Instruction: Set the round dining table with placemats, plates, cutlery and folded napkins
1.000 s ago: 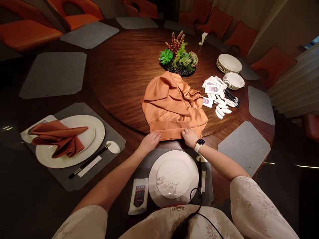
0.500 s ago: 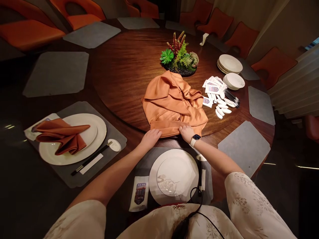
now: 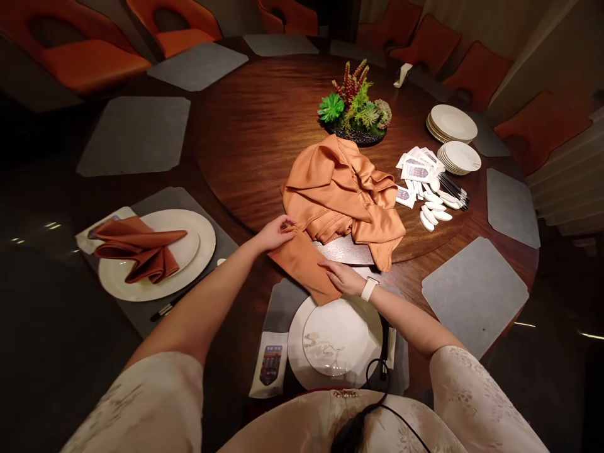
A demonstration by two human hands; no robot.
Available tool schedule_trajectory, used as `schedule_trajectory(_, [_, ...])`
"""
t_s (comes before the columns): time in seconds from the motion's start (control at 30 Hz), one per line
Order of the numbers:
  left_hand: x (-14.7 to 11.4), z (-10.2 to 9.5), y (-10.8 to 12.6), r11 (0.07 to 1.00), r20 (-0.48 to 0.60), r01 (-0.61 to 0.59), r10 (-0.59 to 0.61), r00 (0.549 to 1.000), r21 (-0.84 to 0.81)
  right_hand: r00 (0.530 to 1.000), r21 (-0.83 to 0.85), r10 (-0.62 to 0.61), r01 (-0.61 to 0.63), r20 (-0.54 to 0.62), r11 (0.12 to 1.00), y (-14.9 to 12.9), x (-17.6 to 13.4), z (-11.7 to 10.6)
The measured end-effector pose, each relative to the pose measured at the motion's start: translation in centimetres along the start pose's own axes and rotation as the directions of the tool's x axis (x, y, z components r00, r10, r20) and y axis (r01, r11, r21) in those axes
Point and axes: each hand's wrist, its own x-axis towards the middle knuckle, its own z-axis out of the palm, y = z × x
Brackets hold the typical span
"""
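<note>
An orange cloth napkin (image 3: 302,264), folded into a long strip, slants between my two hands above the table's near edge. My left hand (image 3: 277,233) pinches its upper left end. Near its lower right end, my right hand (image 3: 343,277) grips the cloth, fingers on top and thumb hidden. Part of the strip overhangs the white plates (image 3: 337,340) stacked in front of me. Just beyond lies a crumpled heap of orange napkins (image 3: 340,189) on the turntable.
A plant centrepiece (image 3: 356,113) stands behind the heap. To the right are wet-wipe packets (image 3: 418,170), white rests (image 3: 431,214), black chopsticks (image 3: 453,189) and stacked plates (image 3: 453,123). At left, a folded napkin (image 3: 141,245) tops another place setting. Grey placemats (image 3: 476,292) ring the table.
The folded strip has been lifted off the heap's near edge and turned aslant, toward me and over the plates. My right hand has come nearer with it. The view has shifted slightly left.
</note>
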Motion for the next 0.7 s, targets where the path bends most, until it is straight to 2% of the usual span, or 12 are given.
schedule_trajectory(0.07, [0.2, 1.1, -0.1, 0.996, -0.062, 0.011, -0.005, 0.998, 0.094, 0.996, 0.034, 0.092, -0.093, 0.017, 0.995, 1.1, 0.9, 1.0])
schedule_trajectory(0.13, [-0.6, 2.3, 0.3, 0.966, -0.226, 0.034, 0.026, 0.974, 0.256, 0.985, 0.079, 0.172, -0.173, 0.024, 0.982, 2.0, 1.5, 1.3])
schedule_trajectory(0.2, [-2.2, 3.6, 0.7, 0.902, -0.373, 0.048, 0.128, 0.919, 0.428, 0.976, 0.112, 0.215, -0.218, 0.034, 0.969, 2.6, 1.9, 1.2])
schedule_trajectory(0.23, [-3.1, 4.2, 0.8, 0.871, -0.374, 0.017, 0.193, 0.907, 0.492, 0.974, 0.127, 0.224, -0.227, 0.038, 0.966, 2.7, 2.1, 1.0])
schedule_trajectory(0.27, [-3.9, 4.9, 0.8, 0.848, -0.321, -0.050, 0.254, 0.912, 0.528, 0.972, 0.143, 0.229, -0.233, 0.043, 0.962, 2.7, 2.2, 0.9])
schedule_trajectory(0.33, [-5.1, 6.0, 0.4, 0.822, -0.139, -0.244, 0.360, 0.922, 0.514, 0.967, 0.199, 0.243, -0.253, 0.072, 0.947, 2.5, 2.4, 0.6])
schedule_trajectory(0.4, [-5.5, 6.8, -0.5, 0.808, -0.028, -0.375, 0.434, 0.901, 0.454, 0.957, 0.293, 0.262, -0.287, 0.124, 0.912, 2.0, 2.6, 0.3])
schedule_trajectory(0.5, [-5.2, 7.2, -1.6, 0.798, 0.025, -0.430, 0.464, 0.885, 0.422, 0.936, 0.479, 0.309, -0.351, 0.168, 0.805, 1.0, 2.9, -0.5])
schedule_trajectory(0.6, [-5.0, 7.2, -2.3, 0.797, 0.084, -0.438, 0.446, 0.891, 0.415, 0.909, 0.672, 0.352, -0.404, 0.222, 0.621, 0.1, 3.5, -1.6])
schedule_trajectory(0.67, [-5.1, 7.4, -2.4, 0.804, 0.114, -0.436, 0.428, 0.896, 0.404, 0.902, 0.750, 0.332, -0.419, 0.276, 0.513, -0.3, 4.2, -2.0])
schedule_trajectory(0.7, [-5.2, 7.6, -2.4, 0.815, 0.123, -0.428, 0.415, 0.902, 0.391, 0.907, 0.768, 0.307, -0.411, 0.289, 0.491, -0.5, 4.7, -2.0])
